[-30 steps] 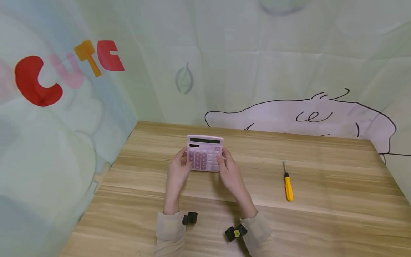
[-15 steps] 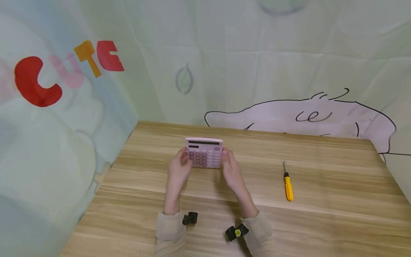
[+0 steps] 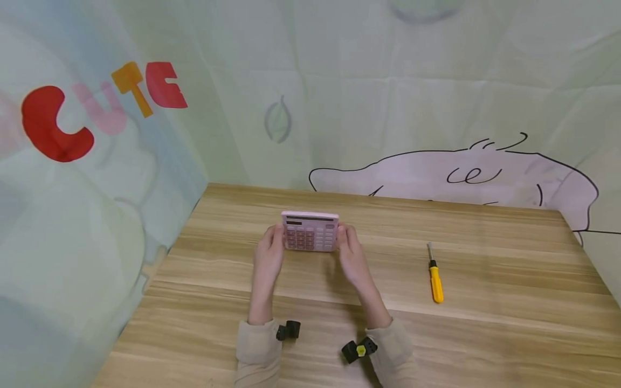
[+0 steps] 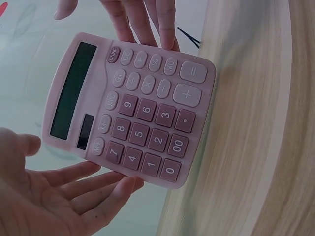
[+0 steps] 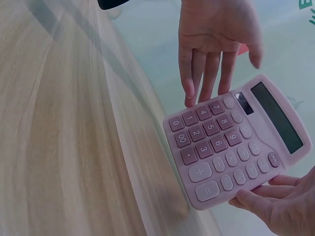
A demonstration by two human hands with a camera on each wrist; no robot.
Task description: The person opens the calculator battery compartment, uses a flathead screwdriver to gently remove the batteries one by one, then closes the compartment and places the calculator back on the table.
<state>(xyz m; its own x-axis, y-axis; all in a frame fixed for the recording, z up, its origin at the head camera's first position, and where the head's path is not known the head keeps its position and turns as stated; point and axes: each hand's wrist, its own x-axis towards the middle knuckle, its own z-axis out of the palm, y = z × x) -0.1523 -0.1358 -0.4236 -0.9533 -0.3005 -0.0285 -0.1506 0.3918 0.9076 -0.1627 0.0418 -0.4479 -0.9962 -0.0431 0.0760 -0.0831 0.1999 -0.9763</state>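
Note:
A pink calculator is held up over the table between my two hands, its keys and dark display facing me. My left hand touches its left edge with nearly straight fingers; in the left wrist view the left thumb stands apart from it. At the opposite edge, my right hand supports it with extended fingers, seen at the top of the left wrist view. The fingertips behind the calculator are partly hidden. In the right wrist view the calculator spans the space between both hands.
A screwdriver with a yellow handle lies on the wooden table to the right. Printed cloth hangs behind the table and along its left. Small black devices sit at both wrists.
The calculator has tilted, so its face looks shorter from above. Both thumbs have moved from its front face to its sides, and the fingers have straightened. The screwdriver has not moved.

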